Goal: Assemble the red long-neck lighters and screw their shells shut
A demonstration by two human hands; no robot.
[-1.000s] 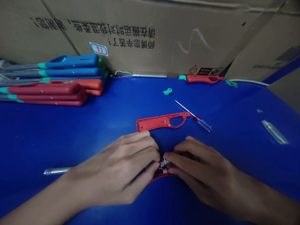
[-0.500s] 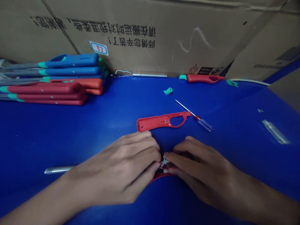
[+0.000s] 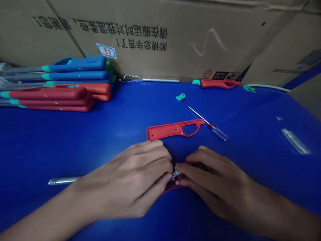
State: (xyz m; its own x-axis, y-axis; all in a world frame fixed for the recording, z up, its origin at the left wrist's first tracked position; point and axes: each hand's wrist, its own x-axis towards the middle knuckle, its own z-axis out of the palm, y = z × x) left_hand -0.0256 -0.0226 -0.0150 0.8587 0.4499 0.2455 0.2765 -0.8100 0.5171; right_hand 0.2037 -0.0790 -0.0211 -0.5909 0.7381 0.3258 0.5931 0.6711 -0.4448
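As I read the head camera from my remote station, the left hand (image 3: pixel 125 180) and right hand (image 3: pixel 215 180) are both closed, fingers curled inward and meeting between them, gripping a red plastic utility-lighter housing (image 3: pixel 173 190) that lies mostly hidden beneath them. A small white inner part (image 3: pixel 177 173) shows at the meeting point; its exact fit cannot be confirmed from this view. A metal tube (image 3: pixel 64 181) lies on the blue work surface (image 3: pixel 62 140), emerging from beneath the left wrist and pointing away to the left. Just beyond the fingers is an open red half-shell (image 3: pixel 173 130) with a trigger-shaped loop, and beside its far end, ahead of the right hand, lies a clear-handled screwdriver (image 3: pixel 208 124). Farther right of that hand is a clear tube (image 3: pixel 294 141). Ahead of both hands sit a teal cap (image 3: pixel 180 97) and, farther on, a red lighter (image 3: pixel 219 84) and a thin metal rod with wires (image 3: pixel 160 80). Ahead of the left hand are stacked blue lighters (image 3: pixel 75 68) and red lighters (image 3: pixel 47 98), backed by a printed cardboard sheet (image 3: pixel 140 33).
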